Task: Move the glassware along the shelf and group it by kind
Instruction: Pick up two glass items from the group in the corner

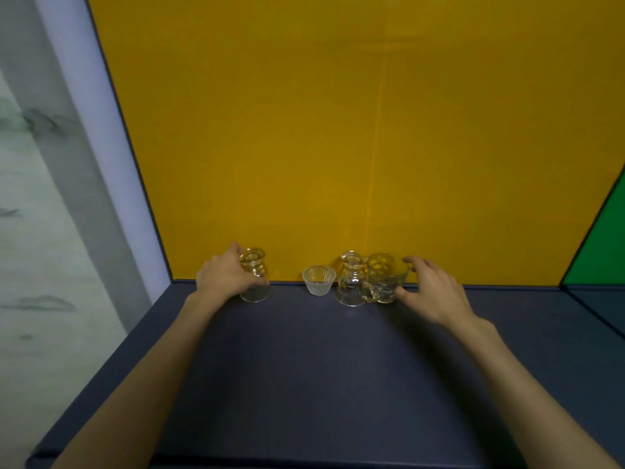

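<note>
Head view shows your left hand [226, 276] wrapped around a curvy clear glass [254, 278] at the left end of the dark shelf [304, 367], while your right hand [430, 292] is spread wide, fingers just at a glass mug [385, 278] but not holding it. A second curvy glass [351, 278] touches the mug, and a small ribbed cup [319, 279] stands between the two curvy ones. Slide your glass slowly past the little cup to its twin, low and upright, so nothing bumps or tips.
</note>
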The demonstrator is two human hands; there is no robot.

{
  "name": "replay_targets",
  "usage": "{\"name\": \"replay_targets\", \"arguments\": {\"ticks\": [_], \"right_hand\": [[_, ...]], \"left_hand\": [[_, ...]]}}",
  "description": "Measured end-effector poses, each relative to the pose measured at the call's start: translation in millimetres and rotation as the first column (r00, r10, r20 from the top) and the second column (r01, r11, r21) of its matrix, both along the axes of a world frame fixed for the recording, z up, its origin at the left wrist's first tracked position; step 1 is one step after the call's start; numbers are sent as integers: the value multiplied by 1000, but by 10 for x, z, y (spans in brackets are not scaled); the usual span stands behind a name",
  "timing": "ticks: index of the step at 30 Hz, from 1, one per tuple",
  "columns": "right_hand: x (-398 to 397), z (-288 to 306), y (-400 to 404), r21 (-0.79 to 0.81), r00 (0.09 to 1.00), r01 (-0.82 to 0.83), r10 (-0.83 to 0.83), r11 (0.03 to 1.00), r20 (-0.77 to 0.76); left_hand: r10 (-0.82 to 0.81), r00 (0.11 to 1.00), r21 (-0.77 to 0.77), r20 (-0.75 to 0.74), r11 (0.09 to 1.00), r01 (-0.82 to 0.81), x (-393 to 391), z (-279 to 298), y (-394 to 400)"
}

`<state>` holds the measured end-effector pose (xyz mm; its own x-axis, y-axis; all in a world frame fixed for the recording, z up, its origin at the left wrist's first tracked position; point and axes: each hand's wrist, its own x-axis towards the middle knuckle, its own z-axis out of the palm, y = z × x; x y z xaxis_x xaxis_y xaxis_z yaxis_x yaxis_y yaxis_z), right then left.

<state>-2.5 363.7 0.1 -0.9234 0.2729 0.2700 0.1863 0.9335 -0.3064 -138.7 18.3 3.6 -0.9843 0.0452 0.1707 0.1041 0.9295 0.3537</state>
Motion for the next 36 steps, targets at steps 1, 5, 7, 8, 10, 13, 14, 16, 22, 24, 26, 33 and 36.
{"name": "replay_targets", "arguments": {"ticks": [1, 5, 7, 8, 10, 13, 14, 16, 22, 24, 26, 33, 36], "right_hand": [[-5, -12, 6, 1, 1000, 1, -1, 1000, 2], [-2, -27, 26, 34, 999, 7, -8, 999, 49], [11, -33, 37, 44, 998, 5, -8, 999, 68], [17, -40, 42, 47, 997, 1, -5, 999, 73], [35, -50, 61, 46, 997, -7, 3, 999, 74], [55, -51, 90, 37, 997, -21, 19, 999, 73], [57, -55, 100, 24, 997, -24, 22, 999, 72], [53, -58, 120, -8, 997, -20, 21, 1000, 69], [-19, -69, 182, -1, 996, 0, 0, 1000, 85], [-32, -78, 179, -10, 997, 3, -2, 1000, 78], [-40, -89, 163, -24, 998, 7, -5, 1000, 63], [-116, -151, 130, -89, 999, -29, 32, 996, 26], [-169, -150, 134, -163, 999, -18, 26, 986, 44]], "left_hand": [[-5, 1000, 0, -3, 1000, 5, -11, 3, 4], [-76, 997, -48, 25, 996, 77, -52, -19, 53], [-113, 993, -110, 34, 987, 116, -66, -19, 95], [-123, 992, -133, 32, 983, 126, -62, -4, 115], [-131, 991, -167, 22, 977, 133, -60, 16, 158], [-120, 992, -190, -24, 975, 114, -3, 4, 247], [-116, 992, -164, -48, 981, 106, 26, -3, 280], [-112, 989, -33, -95, 993, 109, 77, 1, 332], [-45, 999, 784, 16, 620, 15, 212, 169, 373], [-87, 994, 927, 64, 375, -27, 311, 250, 397], [-200, 972, 983, 125, 160, -93, 416, 314, 407], [-417, 888, 965, 193, -81, -248, 661, 265, 422], [-421, 887, 982, 188, 50, -184, 733, 274, 432]]}}
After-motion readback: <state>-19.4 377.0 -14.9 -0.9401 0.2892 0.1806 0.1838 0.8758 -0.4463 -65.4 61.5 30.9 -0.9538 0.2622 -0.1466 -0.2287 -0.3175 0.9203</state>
